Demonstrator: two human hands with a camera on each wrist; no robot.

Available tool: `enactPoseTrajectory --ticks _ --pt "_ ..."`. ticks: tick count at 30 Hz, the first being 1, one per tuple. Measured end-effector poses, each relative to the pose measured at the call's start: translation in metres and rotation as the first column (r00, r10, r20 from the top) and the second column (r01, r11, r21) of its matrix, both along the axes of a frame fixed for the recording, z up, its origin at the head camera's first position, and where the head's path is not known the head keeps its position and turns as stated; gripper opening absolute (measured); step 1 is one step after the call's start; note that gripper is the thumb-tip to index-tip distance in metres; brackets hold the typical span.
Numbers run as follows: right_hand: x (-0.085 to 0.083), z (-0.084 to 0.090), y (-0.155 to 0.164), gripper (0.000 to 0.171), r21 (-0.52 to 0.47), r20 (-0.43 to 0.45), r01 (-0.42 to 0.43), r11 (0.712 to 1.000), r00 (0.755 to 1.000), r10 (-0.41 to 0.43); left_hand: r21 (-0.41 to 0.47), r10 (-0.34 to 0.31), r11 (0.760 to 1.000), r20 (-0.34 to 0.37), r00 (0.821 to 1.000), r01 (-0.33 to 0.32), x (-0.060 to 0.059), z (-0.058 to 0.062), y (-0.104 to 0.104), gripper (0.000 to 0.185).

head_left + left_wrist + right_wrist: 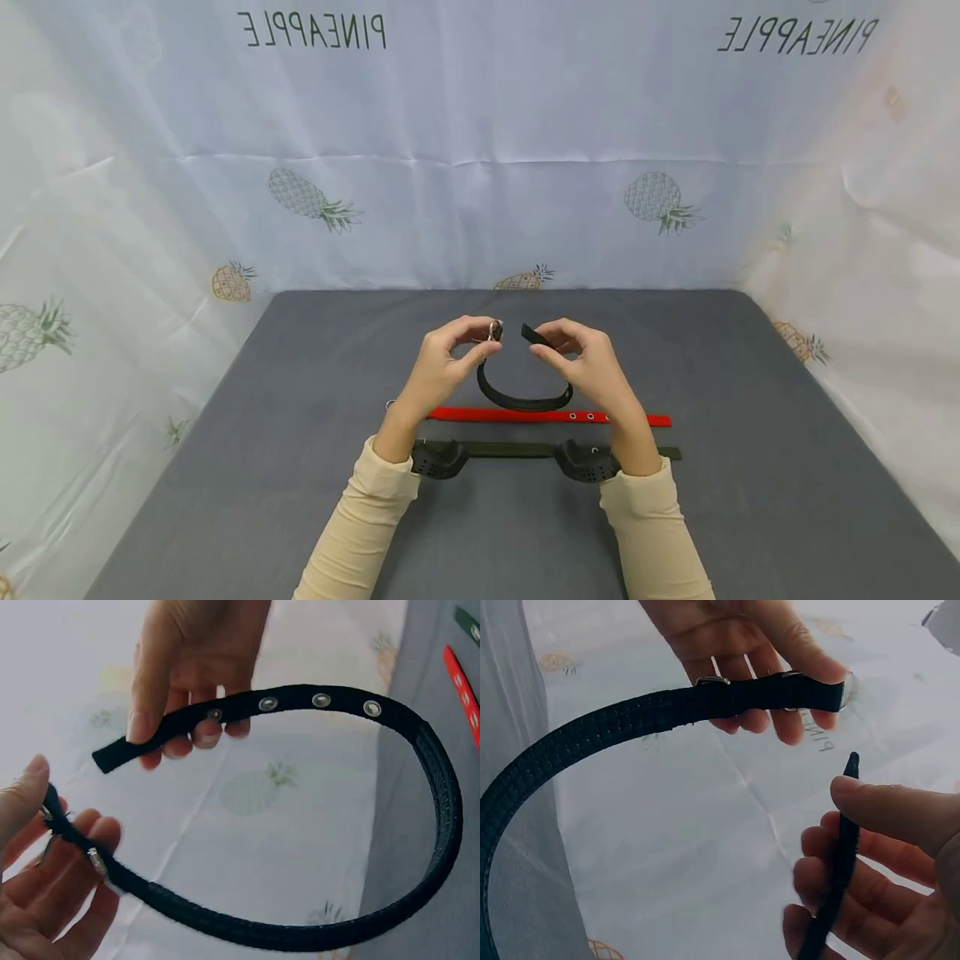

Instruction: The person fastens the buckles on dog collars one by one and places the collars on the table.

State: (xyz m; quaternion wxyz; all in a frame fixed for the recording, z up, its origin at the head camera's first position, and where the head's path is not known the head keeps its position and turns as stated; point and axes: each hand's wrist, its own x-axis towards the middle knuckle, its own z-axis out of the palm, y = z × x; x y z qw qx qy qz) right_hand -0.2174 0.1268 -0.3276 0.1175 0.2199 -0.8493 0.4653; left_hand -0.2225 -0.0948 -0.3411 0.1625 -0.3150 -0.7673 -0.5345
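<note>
A black collar (525, 403) with metal eyelets hangs bent into a U above the grey table (300, 467). My left hand (480, 345) pinches its buckle end (495, 331) between thumb and fingers. My right hand (544, 346) pinches the eyelet end close to the free tip (532, 334). The two ends sit a small gap apart and do not touch. In the left wrist view the collar (439, 795) arcs from my left hand (64, 819) up to my right hand (187, 682). The right wrist view shows my right hand (837, 819) gripping the strap tip (845, 847), with the buckle end (780, 694) opposite.
A red collar (547, 416) lies flat on the table beneath the hands. A dark green collar (510, 450) lies parallel, nearer me. White pineapple-print sheets (480, 167) wall in the table at the back and both sides.
</note>
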Motion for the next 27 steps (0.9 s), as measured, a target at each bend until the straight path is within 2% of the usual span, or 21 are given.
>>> enactPoseTrajectory --ticks 5,9,17,27 --pt "0.006 0.001 -0.003 0.021 -0.082 -0.044 -0.008 0.997 0.999 0.005 0.161 -0.077 0.985 0.045 0.996 0.069 0.003 -0.002 0.003 0.030" --pt "0.009 -0.001 -0.004 0.019 -0.117 -0.043 -0.034 0.993 0.999 0.030 0.208 -0.081 0.976 0.077 0.994 0.063 0.007 -0.006 0.005 0.030" --pt "0.012 -0.010 -0.012 0.016 -0.128 -0.056 -0.072 0.989 0.996 0.065 0.167 -0.095 0.983 0.070 0.993 0.082 0.014 -0.009 0.010 0.030" --pt "0.007 -0.009 -0.019 0.016 -0.198 -0.020 -0.164 0.966 0.986 0.163 0.090 -0.079 0.994 0.148 0.986 0.066 0.009 -0.008 0.007 0.029"
